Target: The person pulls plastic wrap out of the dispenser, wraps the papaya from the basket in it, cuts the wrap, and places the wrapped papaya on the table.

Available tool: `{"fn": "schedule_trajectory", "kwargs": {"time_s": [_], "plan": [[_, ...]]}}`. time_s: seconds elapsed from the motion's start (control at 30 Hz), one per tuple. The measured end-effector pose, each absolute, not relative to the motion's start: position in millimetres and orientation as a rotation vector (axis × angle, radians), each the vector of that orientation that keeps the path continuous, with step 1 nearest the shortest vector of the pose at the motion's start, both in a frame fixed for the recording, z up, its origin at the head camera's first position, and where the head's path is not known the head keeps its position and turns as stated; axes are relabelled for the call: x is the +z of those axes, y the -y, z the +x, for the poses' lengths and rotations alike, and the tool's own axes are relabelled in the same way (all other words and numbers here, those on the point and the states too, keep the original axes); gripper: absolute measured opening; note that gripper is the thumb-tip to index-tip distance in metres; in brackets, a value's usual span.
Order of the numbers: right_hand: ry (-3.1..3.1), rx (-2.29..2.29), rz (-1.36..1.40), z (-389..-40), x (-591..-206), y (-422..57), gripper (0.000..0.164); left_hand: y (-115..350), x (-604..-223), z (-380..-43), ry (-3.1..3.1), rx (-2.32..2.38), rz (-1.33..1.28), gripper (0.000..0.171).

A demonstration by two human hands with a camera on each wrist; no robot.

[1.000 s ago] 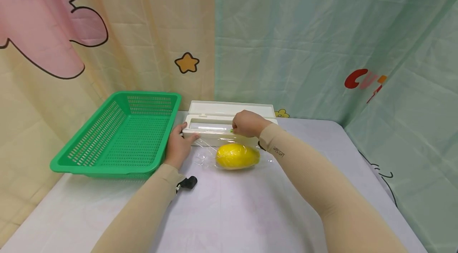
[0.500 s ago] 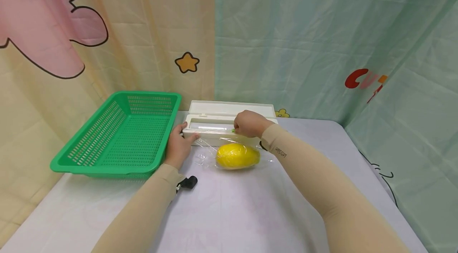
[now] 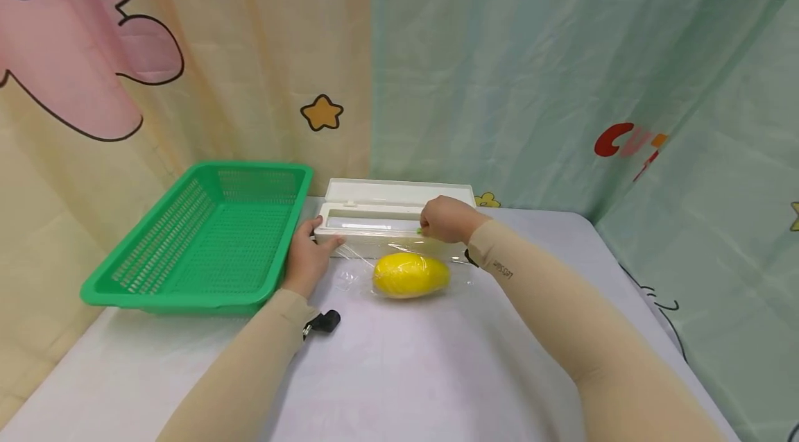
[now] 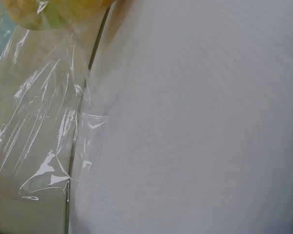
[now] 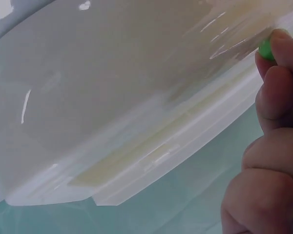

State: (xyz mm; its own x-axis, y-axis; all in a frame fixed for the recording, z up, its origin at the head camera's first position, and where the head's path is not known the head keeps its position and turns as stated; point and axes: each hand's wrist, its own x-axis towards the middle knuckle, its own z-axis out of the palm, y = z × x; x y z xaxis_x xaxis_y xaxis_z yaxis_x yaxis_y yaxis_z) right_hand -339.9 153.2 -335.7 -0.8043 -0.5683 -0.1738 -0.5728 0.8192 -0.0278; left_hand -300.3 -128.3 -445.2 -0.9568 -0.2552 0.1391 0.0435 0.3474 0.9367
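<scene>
Our left fingers (image 3: 310, 227) grip the cling-film dispenser (image 3: 399, 191); our right fingers (image 5: 279, 95) pinch its green slider (image 5: 266, 50). Behind it, the curtain (image 3: 499, 95) reads "100%".

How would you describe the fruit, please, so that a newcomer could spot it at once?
On the white table, right of the green basket, stands a white box with its lid up. The fruit lies just in front, covered by clear film. Unlike basket and box, it is bright yellow and oval.

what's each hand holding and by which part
Left hand: the white box, by its left end. Right hand: a green knob, pinched; exact spot hidden.
</scene>
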Motion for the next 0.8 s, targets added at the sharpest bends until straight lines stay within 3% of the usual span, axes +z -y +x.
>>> {"fn": "schedule_trajectory", "kwargs": {"time_s": [0.8], "plan": [[-2.838,0.022,-0.826,-336.4,-337.6,-198.2,0.019,128.9,-446.2,-299.7,2.351,-1.641,0.179,0.069]]}}
